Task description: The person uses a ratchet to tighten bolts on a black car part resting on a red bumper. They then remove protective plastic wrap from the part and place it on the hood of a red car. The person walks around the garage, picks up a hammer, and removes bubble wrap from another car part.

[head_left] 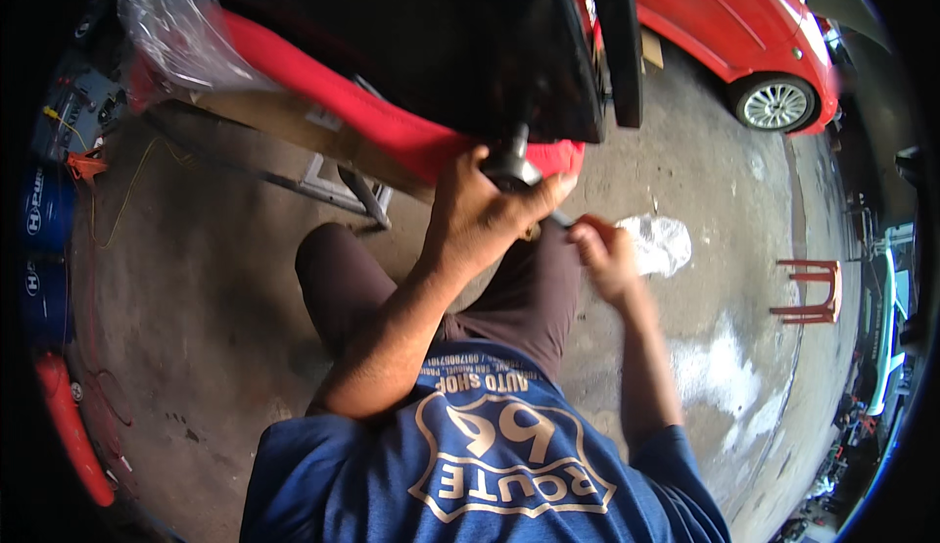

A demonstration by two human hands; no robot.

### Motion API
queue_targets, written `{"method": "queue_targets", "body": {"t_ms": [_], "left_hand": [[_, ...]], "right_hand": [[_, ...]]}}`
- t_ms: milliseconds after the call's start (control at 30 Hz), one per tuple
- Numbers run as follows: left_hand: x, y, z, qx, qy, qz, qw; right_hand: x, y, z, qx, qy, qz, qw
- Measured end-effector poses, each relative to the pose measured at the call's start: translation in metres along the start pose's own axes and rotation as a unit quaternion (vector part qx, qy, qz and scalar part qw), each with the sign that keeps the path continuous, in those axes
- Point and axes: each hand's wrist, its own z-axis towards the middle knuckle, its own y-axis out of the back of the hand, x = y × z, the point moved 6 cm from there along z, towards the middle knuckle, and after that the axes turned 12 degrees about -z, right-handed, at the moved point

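A large glossy black car part (431, 44), perhaps a bumper or panel, lies in front of me on a red cloth (362, 102). My left hand (485, 210) is wrapped around the dark, rounded head of a ratchet-like hand tool (511, 166), whose shaft points at the black part's near edge. Just right of it, my right hand (607, 254) is closed on the tool's bar (560, 218). Motion smears this hand a little. Exactly where the shaft meets the part is hard to make out in the shadow.
Cardboard (294, 117) and a metal stand (343, 190) support the part. Clear plastic wrap (171, 29) hangs at its left end. A red car (725, 24) stands far right, with a white bag (656, 244) and a reddish-brown stool (813, 291) on the floor. Blue drums (44, 215) line the left.
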Motion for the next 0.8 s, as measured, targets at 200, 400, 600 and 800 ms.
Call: {"method": "queue_targets", "body": {"t_ms": [200,400,600,800], "left_hand": [[0.032,-0.027,-0.008,0.035,0.188,-0.488,0.852],[0.022,-0.019,-0.008,0.015,0.177,-0.344,0.922],[0.017,-0.011,-0.007,-0.097,0.076,-0.133,0.983],[0.005,-0.008,-0.006,-0.105,-0.007,0.056,0.993]], "right_hand": [[0.131,0.146,-0.071,-0.179,0.26,-0.247,0.916],[0.116,0.131,-0.058,-0.161,0.19,-0.34,0.907],[0.01,0.044,-0.005,-0.103,0.105,-0.201,0.968],[-0.024,-0.005,0.04,-0.168,0.15,-0.055,0.973]]}}
